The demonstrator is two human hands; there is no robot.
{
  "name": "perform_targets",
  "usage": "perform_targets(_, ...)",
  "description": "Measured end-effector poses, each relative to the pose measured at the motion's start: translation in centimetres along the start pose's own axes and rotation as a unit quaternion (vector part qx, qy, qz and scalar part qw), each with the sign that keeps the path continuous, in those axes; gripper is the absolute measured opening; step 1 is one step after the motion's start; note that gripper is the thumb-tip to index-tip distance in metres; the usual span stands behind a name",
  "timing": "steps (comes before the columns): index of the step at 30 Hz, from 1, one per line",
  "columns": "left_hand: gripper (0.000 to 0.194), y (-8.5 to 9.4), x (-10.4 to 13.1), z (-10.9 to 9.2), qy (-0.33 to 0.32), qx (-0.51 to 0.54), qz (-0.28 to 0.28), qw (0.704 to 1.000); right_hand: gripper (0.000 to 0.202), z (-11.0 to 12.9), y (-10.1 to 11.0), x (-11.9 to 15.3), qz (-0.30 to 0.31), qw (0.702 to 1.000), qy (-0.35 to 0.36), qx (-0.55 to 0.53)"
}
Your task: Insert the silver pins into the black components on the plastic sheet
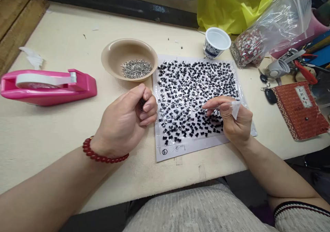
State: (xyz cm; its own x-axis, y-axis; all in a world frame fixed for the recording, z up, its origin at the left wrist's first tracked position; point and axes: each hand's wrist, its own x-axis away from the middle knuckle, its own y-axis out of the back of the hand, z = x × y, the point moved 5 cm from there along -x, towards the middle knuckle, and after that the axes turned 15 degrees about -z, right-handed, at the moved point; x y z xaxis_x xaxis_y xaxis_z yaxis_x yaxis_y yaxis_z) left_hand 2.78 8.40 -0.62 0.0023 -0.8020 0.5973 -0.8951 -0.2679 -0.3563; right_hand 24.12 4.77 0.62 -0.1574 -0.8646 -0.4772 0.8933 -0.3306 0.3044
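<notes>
My left hand (126, 118) is curled into a loose fist beside the sheet's left edge, just below the bowl. Small dark pieces (142, 103) show inside its fingers. Over the right part of the sheet, my right hand (232, 120) has thumb and forefinger brought together; whatever sits between them is too small to name. A white scrap like tape or paper (235, 109) sticks out by its thumb. The white sheet (190, 146) bears many small black pieces (177, 98) in rough rows, several with thin metal pins pointing up. A beige bowl (110, 58) holds a heap of small metal pins (136, 68).
A pink tape dispenser (85, 86) stands at left. Behind the sheet are a patterned white cup (212, 51), a clear bag of red and silver pieces (249, 46) and a yellow bag (227, 12). At right lie a red-brown pouch (301, 115), keys (270, 96) and red-handled pliers (305, 72).
</notes>
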Motion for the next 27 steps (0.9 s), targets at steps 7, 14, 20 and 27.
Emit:
perform_targets(7, 0.035, 0.38, 0.06, -0.02, -0.005, 0.002, 0.005, 1.0, 0.024, 0.14, -0.14, -0.04, 0.0, 1.0, 0.003, -0.016)
perform_targets(14, 0.033, 0.11, -0.02, 0.11, -0.006, -0.002, 0.013, 1.0, 0.023, 0.09, -0.05, -0.07, -0.005, 1.0, 0.002, -0.016)
perform_targets(20, 0.033, 0.3, -0.02, 0.08, -0.006, 0.001, 0.012, 1.0, 0.023, 0.17, 0.0, -0.12, -0.005, 1.0, 0.009, -0.02)
perform_targets(27, 0.033, 0.35, 0.08, 0.07, 0.003, -0.003, 0.006, 1.0, 0.024, 0.45, -0.15, -0.24, 0.0, 0.998, 0.043, -0.047)
